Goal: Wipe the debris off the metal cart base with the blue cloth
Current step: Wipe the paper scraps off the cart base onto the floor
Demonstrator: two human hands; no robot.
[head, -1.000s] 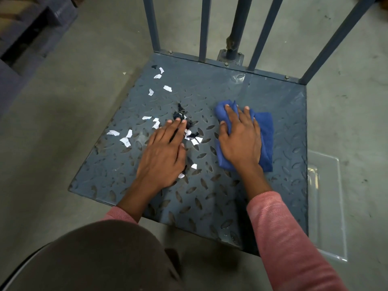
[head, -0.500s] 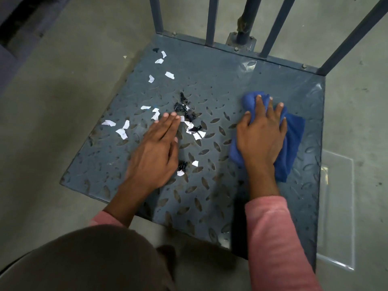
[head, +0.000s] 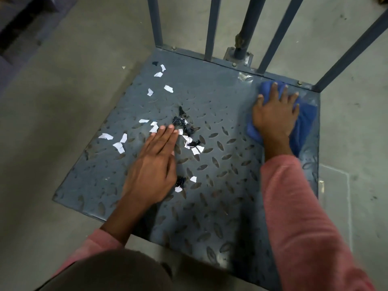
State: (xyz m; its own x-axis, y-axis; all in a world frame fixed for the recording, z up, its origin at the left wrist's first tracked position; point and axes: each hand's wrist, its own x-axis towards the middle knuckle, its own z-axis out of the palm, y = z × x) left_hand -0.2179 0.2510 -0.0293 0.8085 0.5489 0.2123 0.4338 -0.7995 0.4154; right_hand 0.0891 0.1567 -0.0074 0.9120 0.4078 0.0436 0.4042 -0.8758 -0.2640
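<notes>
The metal cart base is a grey-blue tread plate lying low on the floor. White paper scraps and black bits are scattered over its left and middle. My right hand presses flat on the blue cloth at the plate's far right corner, fingers spread over it. My left hand rests palm down on the plate's middle, fingers together, fingertips touching the scraps. It holds nothing.
Upright grey-blue bars rise from the plate's far edge. A clear plastic sheet or tray lies on the concrete floor just right of the plate. A dark pallet-like shape sits at the far left. My knee fills the bottom.
My right hand has slid the blue cloth from the plate's middle right to its far right corner. My left hand has stayed nearly still on the scraps.
</notes>
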